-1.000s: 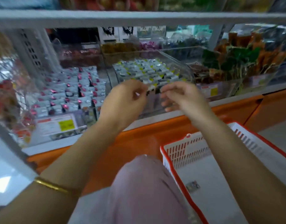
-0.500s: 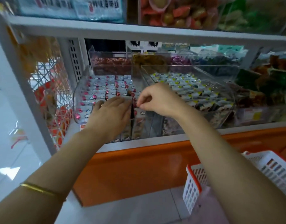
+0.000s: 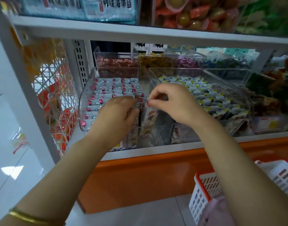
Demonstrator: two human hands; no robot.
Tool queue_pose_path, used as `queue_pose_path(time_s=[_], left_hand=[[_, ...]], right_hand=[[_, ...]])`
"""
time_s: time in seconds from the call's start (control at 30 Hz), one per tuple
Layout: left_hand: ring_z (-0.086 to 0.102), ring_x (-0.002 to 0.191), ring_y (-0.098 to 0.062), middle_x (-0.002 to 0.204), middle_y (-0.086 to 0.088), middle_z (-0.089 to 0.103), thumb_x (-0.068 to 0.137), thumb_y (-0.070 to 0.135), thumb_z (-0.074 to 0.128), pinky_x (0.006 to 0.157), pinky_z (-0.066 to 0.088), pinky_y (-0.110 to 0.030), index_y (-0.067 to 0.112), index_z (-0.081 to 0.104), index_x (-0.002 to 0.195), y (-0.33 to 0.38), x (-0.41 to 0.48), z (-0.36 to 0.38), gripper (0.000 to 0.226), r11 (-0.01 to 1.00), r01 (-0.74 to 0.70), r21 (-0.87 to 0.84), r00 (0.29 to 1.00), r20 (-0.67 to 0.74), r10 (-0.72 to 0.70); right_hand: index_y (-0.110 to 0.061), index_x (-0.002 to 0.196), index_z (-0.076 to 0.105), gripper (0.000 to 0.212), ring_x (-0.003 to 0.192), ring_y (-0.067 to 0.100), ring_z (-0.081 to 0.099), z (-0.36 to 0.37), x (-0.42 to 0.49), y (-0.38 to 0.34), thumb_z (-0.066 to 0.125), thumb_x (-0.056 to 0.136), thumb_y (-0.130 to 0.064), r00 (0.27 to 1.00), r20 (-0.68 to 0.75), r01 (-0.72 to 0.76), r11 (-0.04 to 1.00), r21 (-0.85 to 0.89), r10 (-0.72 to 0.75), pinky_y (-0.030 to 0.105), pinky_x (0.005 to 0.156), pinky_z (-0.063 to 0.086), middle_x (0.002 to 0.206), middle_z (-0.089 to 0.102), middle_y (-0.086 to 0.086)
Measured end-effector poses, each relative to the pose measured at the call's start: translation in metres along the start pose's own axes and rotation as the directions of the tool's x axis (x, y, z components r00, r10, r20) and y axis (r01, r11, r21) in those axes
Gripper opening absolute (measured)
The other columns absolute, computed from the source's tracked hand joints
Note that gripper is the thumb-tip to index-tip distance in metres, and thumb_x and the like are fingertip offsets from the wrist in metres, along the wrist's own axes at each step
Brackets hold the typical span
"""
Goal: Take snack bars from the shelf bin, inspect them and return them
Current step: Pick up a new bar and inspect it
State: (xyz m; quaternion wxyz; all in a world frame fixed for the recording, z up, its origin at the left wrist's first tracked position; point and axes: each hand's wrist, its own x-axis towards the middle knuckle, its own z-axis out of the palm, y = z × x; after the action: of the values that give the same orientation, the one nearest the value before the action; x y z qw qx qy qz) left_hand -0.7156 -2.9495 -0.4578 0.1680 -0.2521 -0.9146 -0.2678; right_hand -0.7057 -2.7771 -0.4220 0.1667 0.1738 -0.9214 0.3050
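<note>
1. At the front right corner of the shelf bin (image 3: pixel 84 101), keep the left hand (image 3: pixel 115 116) flat, fingers together, pressing down the packed snack bars (image 3: pixel 105 92).
2. Hold the right hand (image 3: pixel 174 103) as is: thumb and forefinger curled, seemingly pinched on the top end of one upright snack bar (image 3: pixel 149 114).
3. If returning it, as seems likely, slide it down into the gap beside its neighbours, label facing like theirs.
4. Release only once seated; avoid crumpling the wrapper.
</note>
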Motion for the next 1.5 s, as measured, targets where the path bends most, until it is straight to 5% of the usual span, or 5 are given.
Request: queue_pose_path(time_s=[0.3, 0.6, 0.87, 1.1, 1.5], left_hand=[[0.053, 0.073, 0.005, 0.087, 0.002, 0.060, 0.093, 0.032, 0.048, 0.061, 0.041, -0.006, 0.023, 0.063, 0.108, 0.014, -0.007, -0.016, 0.023, 0.910, 0.072, -0.408, 0.997, 0.019, -0.070], [0.057, 0.051, -0.014, 0.064, -0.006, 0.067, 0.098, 0.033, 0.041, 0.044, 0.046, -0.023, 0.011, 0.055, 0.086, 0.010, -0.004, -0.022, 0.029, 0.248, 0.383, -0.890, 0.875, 0.263, -0.406], [0.045, 0.036, -0.009, 0.048, 0.000, 0.060, 0.101, 0.028, 0.037, 0.036, 0.039, -0.020, 0.011, 0.055, 0.087, 0.007, -0.007, -0.026, 0.028, 0.403, 0.397, -0.825, 0.855, 0.172, -0.489], [0.036, 0.036, -0.007, 0.044, 0.000, 0.047, 0.100, 0.021, 0.039, 0.035, 0.034, -0.015, 0.008, 0.054, 0.065, 0.011, -0.008, -0.034, 0.040, 0.227, 0.357, -0.906, 0.876, 0.239, -0.419], [0.068, 0.072, -0.013, 0.092, -0.003, 0.071, 0.095, 0.000, 0.042, 0.056, 0.052, -0.017, 0.024, 0.063, 0.115, 0.015, -0.006, -0.029, 0.038, 0.478, 0.267, -0.837, 0.947, 0.137, -0.289]], right_hand=[[-0.010, 0.080, 0.060, 0.014, 0.069, 0.012, 0.066, -0.020, -0.018, 0.012, 0.055, 0.092, -0.008, 0.885, -0.272, -0.080, 0.701, 0.709, 0.377, 0.024, 0.055, 0.055, 0.076, 0.066, 0.003], [-0.008, 0.076, 0.064, 0.016, 0.050, 0.010, 0.058, -0.006, -0.026, 0.008, 0.057, 0.090, -0.013, 0.897, -0.092, -0.138, 0.473, 0.870, 0.431, 0.019, 0.042, 0.046, 0.058, 0.059, 0.001], [0.001, 0.085, 0.060, 0.010, 0.054, 0.011, 0.064, -0.003, -0.023, 0.006, 0.051, 0.087, 0.003, 0.911, 0.093, -0.176, 0.175, 0.969, 0.403, 0.019, 0.050, 0.053, 0.059, 0.064, 0.005], [-0.001, 0.090, 0.059, 0.013, 0.058, 0.013, 0.066, 0.001, -0.022, 0.010, 0.050, 0.088, 0.007, 0.907, 0.027, -0.152, 0.268, 0.951, 0.420, 0.022, 0.054, 0.055, 0.070, 0.063, 0.009], [-0.017, 0.097, 0.067, 0.016, 0.086, 0.016, 0.066, 0.006, -0.023, 0.014, 0.056, 0.091, -0.007, 0.934, -0.153, -0.098, 0.641, 0.761, 0.324, 0.025, 0.068, 0.056, 0.101, 0.063, 0.007]])
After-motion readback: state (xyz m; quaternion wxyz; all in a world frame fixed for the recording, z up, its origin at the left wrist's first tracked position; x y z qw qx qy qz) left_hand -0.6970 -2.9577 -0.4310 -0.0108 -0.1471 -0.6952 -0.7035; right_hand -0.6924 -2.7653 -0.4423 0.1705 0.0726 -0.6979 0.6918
